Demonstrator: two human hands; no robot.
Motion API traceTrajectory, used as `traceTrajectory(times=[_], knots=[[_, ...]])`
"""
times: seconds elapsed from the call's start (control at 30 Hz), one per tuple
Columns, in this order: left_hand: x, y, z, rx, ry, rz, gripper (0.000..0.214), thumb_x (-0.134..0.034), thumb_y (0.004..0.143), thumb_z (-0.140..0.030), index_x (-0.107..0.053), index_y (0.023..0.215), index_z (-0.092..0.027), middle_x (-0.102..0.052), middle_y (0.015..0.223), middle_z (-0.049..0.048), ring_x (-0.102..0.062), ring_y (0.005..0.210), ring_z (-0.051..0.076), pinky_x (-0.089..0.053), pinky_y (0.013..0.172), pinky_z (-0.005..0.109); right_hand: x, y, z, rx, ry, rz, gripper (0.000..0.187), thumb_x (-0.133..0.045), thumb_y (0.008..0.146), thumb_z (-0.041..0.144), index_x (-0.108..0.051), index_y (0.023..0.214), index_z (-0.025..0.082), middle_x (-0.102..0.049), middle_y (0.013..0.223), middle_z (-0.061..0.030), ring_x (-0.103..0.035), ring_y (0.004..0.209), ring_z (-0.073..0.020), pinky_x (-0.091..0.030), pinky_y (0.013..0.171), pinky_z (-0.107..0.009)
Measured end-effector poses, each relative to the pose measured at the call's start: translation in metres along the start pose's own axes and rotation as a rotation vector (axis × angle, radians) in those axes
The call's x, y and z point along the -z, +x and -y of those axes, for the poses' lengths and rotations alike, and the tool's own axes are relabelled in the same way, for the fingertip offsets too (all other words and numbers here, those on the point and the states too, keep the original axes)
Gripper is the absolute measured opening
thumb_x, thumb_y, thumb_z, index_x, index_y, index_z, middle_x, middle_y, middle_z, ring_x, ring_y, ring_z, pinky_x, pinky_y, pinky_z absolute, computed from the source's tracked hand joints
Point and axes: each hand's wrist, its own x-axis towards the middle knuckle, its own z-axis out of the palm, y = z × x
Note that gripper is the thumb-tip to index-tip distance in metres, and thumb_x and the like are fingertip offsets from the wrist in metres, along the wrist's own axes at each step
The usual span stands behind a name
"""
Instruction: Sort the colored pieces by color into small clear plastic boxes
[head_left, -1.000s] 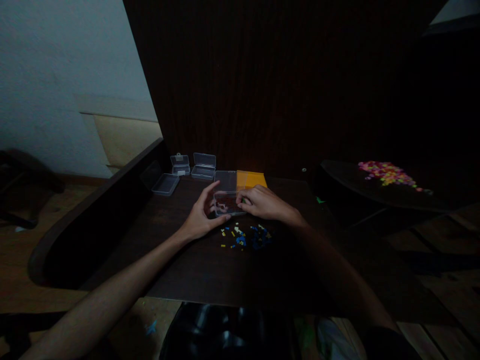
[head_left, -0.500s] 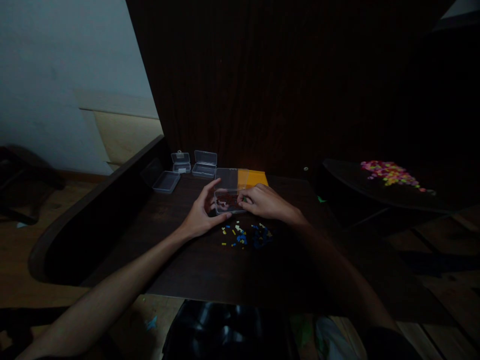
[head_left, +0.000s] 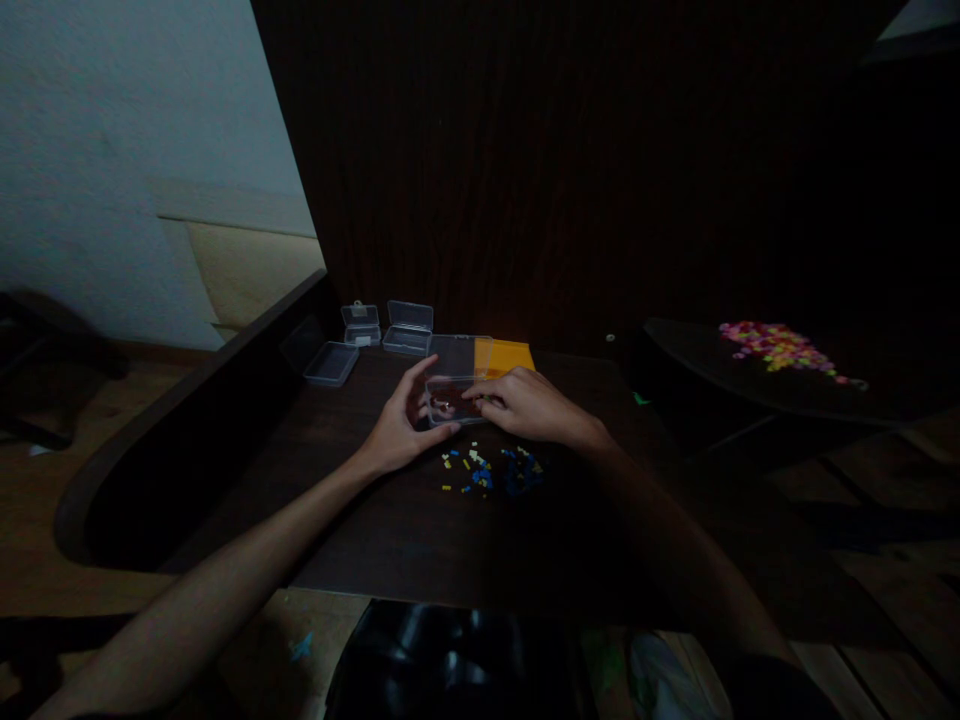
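Observation:
A small clear plastic box (head_left: 448, 402) with reddish bits inside sits on the dark table (head_left: 360, 520). My left hand (head_left: 397, 425) cups its left side, thumb along the front edge and fingers curved over the back. My right hand (head_left: 521, 405) rests at the box's right side, with its fingers reaching over the open top. Just in front of both hands lies a scatter of small blue, yellow and white pieces (head_left: 491, 472).
An orange sheet (head_left: 504, 357) lies behind the box, beside a clear lid (head_left: 454, 350). Three more clear boxes (head_left: 409, 328) stand at the table's back left. A pile of pink and yellow pieces (head_left: 776, 345) lies on a dark surface at right.
My right hand's fingers have stretched further left over the box's top. My left hand and the box have hardly moved.

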Motion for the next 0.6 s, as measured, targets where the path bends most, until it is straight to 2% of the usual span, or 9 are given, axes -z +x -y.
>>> traceTrajectory(times=[0.13, 0.27, 0.37, 0.47, 0.6], knots=[[0.002, 0.001, 0.003, 0.002, 0.041, -0.049, 0.093, -0.084, 0.066, -0.024, -0.033, 0.143, -0.026, -0.055, 0.127, 0.0136, -0.063, 0.11, 0.027, -0.055, 0.093, 0.044, 0.002, -0.003, 0.007, 0.056, 0.021, -0.001, 0.031, -0.053, 0.088, 0.022, -0.071, 0.113, 0.024, -0.074, 0.089, -0.0032, -0.06, 0.073, -0.0149, -0.036, 0.066, -0.024], [0.005, 0.003, 0.008, 0.023, 0.081, -0.111, 0.095, -0.084, 0.064, -0.027, -0.032, 0.143, -0.026, -0.056, 0.127, 0.0141, -0.067, 0.1, 0.024, -0.058, 0.087, 0.042, -0.004, -0.006, 0.021, 0.202, 0.029, 0.103, 0.027, -0.056, 0.086, 0.022, -0.072, 0.108, 0.025, -0.072, 0.086, -0.0021, -0.059, 0.073, -0.0143, -0.036, 0.067, -0.024], [0.007, 0.005, 0.011, 0.031, 0.103, -0.146, 0.096, -0.085, 0.063, -0.028, -0.032, 0.143, -0.026, -0.055, 0.126, 0.0134, -0.068, 0.09, 0.021, -0.059, 0.083, 0.041, -0.018, -0.006, 0.028, 0.284, 0.011, 0.18, 0.023, -0.056, 0.088, 0.023, -0.071, 0.105, 0.023, -0.07, 0.088, -0.0043, -0.059, 0.08, -0.0164, -0.037, 0.071, -0.026], [0.008, 0.006, 0.012, 0.022, 0.116, -0.161, 0.095, -0.084, 0.064, -0.028, -0.032, 0.143, -0.027, -0.056, 0.126, 0.0129, -0.068, 0.09, 0.021, -0.059, 0.083, 0.043, -0.037, -0.003, 0.029, 0.28, -0.05, 0.232, 0.023, -0.054, 0.09, 0.025, -0.07, 0.105, 0.021, -0.067, 0.092, -0.0083, -0.059, 0.087, -0.0203, -0.039, 0.077, -0.03], [0.008, 0.006, 0.011, 0.032, 0.12, -0.168, 0.095, -0.084, 0.063, -0.027, -0.032, 0.143, -0.026, -0.055, 0.126, 0.0139, -0.068, 0.088, 0.022, -0.058, 0.084, 0.046, -0.055, 0.0, 0.025, 0.237, -0.09, 0.266, 0.029, -0.055, 0.09, 0.028, -0.067, 0.116, 0.022, -0.065, 0.101, -0.0104, -0.059, 0.096, -0.0235, -0.041, 0.083, -0.034]])
